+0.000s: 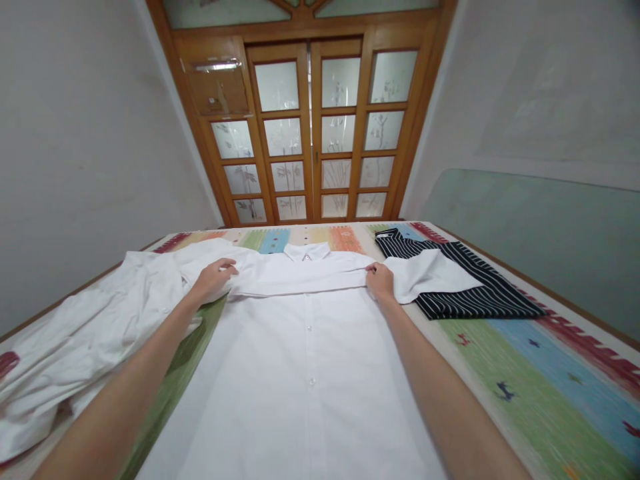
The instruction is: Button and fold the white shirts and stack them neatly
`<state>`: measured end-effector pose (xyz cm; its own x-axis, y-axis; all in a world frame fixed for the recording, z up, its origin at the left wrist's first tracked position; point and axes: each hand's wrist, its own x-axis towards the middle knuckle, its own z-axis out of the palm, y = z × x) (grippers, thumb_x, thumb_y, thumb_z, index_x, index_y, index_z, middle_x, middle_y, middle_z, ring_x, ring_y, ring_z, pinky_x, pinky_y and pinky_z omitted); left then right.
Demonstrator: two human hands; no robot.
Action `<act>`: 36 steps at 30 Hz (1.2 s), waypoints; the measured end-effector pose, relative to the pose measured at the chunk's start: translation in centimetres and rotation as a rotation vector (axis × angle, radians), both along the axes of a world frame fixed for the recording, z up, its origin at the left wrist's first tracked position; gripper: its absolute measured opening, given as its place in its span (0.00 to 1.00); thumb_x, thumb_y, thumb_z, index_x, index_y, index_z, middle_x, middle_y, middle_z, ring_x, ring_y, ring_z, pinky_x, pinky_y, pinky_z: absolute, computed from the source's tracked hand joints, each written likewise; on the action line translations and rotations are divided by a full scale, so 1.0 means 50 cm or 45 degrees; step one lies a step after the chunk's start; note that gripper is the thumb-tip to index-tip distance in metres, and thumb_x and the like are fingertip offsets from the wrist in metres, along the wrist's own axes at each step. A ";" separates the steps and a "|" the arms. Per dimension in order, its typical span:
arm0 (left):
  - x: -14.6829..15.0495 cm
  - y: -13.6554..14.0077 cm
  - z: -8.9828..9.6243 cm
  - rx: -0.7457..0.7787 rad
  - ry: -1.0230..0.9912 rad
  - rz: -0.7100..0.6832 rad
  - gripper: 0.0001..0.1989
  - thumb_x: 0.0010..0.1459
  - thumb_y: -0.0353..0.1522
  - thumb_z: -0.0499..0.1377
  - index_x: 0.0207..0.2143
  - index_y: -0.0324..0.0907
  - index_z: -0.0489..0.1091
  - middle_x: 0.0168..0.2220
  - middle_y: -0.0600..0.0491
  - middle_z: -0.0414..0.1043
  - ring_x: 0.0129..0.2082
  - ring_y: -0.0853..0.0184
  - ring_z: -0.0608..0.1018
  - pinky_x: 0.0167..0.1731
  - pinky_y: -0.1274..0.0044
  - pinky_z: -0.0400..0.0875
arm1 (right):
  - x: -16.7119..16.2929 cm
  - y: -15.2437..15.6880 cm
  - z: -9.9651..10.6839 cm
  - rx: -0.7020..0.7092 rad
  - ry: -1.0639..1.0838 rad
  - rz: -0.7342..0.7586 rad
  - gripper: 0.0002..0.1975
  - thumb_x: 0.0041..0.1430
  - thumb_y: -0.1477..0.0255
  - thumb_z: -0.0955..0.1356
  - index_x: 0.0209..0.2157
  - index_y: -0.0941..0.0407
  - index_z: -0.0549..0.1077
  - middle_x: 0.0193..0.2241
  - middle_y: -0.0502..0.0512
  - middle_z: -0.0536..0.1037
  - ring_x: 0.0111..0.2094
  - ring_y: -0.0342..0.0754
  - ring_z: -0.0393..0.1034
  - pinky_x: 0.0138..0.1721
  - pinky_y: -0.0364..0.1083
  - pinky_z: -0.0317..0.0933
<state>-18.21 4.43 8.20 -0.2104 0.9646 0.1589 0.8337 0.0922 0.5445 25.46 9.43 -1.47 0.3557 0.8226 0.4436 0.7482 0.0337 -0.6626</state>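
Note:
A white button-up shirt (310, 347) lies front side up before me, collar pointing away. One sleeve (300, 277) is laid straight across its chest below the collar. My right hand (381, 280) is closed on this sleeve's end at the right side of the chest. At the left shoulder, my left hand (216, 279) has curled fingers closed at the shirt's edge; the exact grip is partly hidden. The other sleeve (435, 275) spreads out to the right, over a folded black garment with white stripes (465, 300).
Crumpled white clothing (95, 327) is heaped along the left side. Beneath everything is a colourful patterned cover (540, 373) with green, blue and red bands. Walls flank both sides, a pale green board (540, 233) stands at right, and wooden glass-paned doors (310, 133) are beyond.

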 end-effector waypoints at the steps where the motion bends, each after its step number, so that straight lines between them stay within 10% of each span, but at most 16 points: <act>1: 0.000 0.017 0.005 0.010 -0.018 -0.017 0.19 0.53 0.38 0.54 0.45 0.43 0.73 0.43 0.51 0.78 0.30 0.67 0.77 0.34 0.76 0.70 | 0.000 -0.001 0.000 0.000 -0.007 0.005 0.13 0.47 0.81 0.61 0.28 0.57 0.76 0.31 0.58 0.79 0.35 0.52 0.70 0.42 0.47 0.61; 5: 0.002 0.081 0.013 -0.010 -0.067 -0.121 0.21 0.53 0.39 0.56 0.47 0.41 0.72 0.45 0.49 0.77 0.21 0.72 0.74 0.29 0.77 0.70 | 0.001 -0.002 -0.001 -0.019 -0.012 0.016 0.14 0.47 0.81 0.61 0.28 0.57 0.77 0.31 0.58 0.79 0.36 0.52 0.71 0.43 0.47 0.61; 9: 0.005 0.130 0.013 -0.094 -0.120 -0.185 0.23 0.54 0.42 0.55 0.47 0.37 0.72 0.21 0.55 0.71 0.17 0.71 0.68 0.22 0.78 0.64 | 0.001 0.000 -0.005 -0.005 -0.010 0.019 0.13 0.48 0.81 0.61 0.28 0.57 0.76 0.32 0.58 0.79 0.36 0.51 0.71 0.43 0.47 0.61; 18: -0.007 0.198 0.007 -0.347 -0.052 -0.460 0.23 0.44 0.52 0.60 0.17 0.42 0.65 0.11 0.57 0.60 0.15 0.71 0.62 0.18 0.78 0.57 | 0.004 0.005 -0.016 0.066 -0.049 0.011 0.13 0.49 0.81 0.61 0.27 0.57 0.75 0.30 0.57 0.78 0.35 0.49 0.70 0.42 0.45 0.61; 27: -0.023 0.225 -0.016 -0.041 0.696 -0.332 0.16 0.58 0.42 0.52 0.28 0.42 0.73 0.33 0.47 0.79 0.35 0.60 0.78 0.34 0.76 0.67 | 0.001 0.000 -0.012 0.040 -0.093 0.029 0.13 0.50 0.81 0.60 0.28 0.58 0.76 0.32 0.59 0.77 0.36 0.52 0.70 0.43 0.47 0.61; 36: 0.010 0.182 -0.029 -0.051 1.086 -0.276 0.15 0.64 0.32 0.47 0.46 0.39 0.70 0.47 0.41 0.73 0.47 0.56 0.77 0.40 0.70 0.71 | 0.004 0.004 -0.013 0.004 -0.095 0.031 0.15 0.51 0.80 0.60 0.29 0.58 0.79 0.33 0.60 0.78 0.37 0.51 0.71 0.45 0.47 0.60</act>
